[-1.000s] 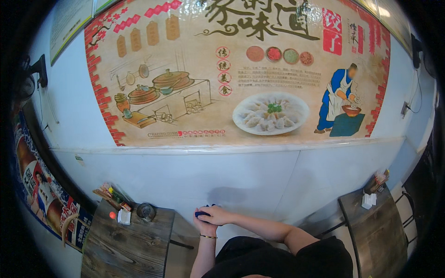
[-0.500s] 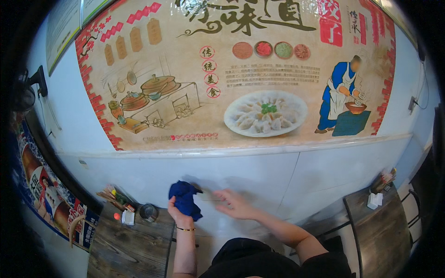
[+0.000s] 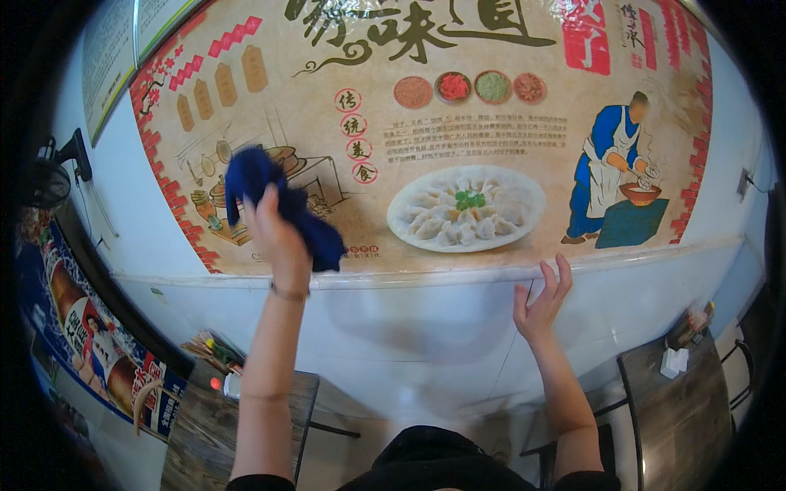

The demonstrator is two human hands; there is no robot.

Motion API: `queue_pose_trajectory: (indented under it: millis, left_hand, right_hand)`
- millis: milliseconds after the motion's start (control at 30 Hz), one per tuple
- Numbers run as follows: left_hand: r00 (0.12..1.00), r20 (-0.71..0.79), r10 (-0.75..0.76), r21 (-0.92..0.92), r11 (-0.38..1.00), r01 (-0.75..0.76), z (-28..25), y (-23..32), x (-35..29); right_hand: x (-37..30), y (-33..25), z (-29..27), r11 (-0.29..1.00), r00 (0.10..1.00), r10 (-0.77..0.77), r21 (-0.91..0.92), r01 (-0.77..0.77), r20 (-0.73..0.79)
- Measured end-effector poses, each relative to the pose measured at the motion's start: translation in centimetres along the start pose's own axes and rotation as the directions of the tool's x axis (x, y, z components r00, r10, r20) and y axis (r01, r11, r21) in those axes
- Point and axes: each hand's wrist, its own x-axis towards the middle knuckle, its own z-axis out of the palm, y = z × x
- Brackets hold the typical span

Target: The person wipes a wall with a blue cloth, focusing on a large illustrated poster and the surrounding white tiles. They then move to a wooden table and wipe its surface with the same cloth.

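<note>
**L hand up w/ cloth, R hand now apart**

Vs. 1 sec ago, hands go from together to well apart. L hand [image 3: 280, 241] is now high, in front of mural [image 3: 458, 135]; blue cloth [image 3: 254, 170], prev. bunched, hangs loose, motion-blurred. R hand [image 3: 542, 304] is now higher & farther R, fingers spread nr. ledge [image 3: 426, 277].

White tissues [image 3: 674, 362] and a pot [image 3: 686, 328] sit on the right-hand brown table [image 3: 678, 413]. Far left of that table are another table [image 3: 205, 430] and a black fan [image 3: 51, 185].
</note>
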Motion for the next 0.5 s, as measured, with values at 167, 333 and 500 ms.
queue_pose_trajectory:
  millis: [167,333,500]
  left_hand:
    - [0.84,0.298,0.453,0.213,0.826,-0.521,10.2,2.3,7.4]
    - [0.596,0.444,0.669,0.415,0.436,-0.799,15.2,2.0,12.9]
    - [0.544,0.516,0.662,0.495,0.287,-0.82,15.8,1.0,12.5]
  right_hand:
    - [-0.6,2.5,2.2,0.998,0.998,-0.061,-0.024,0.061,0.017]
    - [-0.9,2.9,4.0,0.981,0.996,-0.087,-0.175,0.084,-0.012]
    - [-1.2,2.8,4.3,0.977,0.992,-0.112,-0.19,0.1,-0.054]
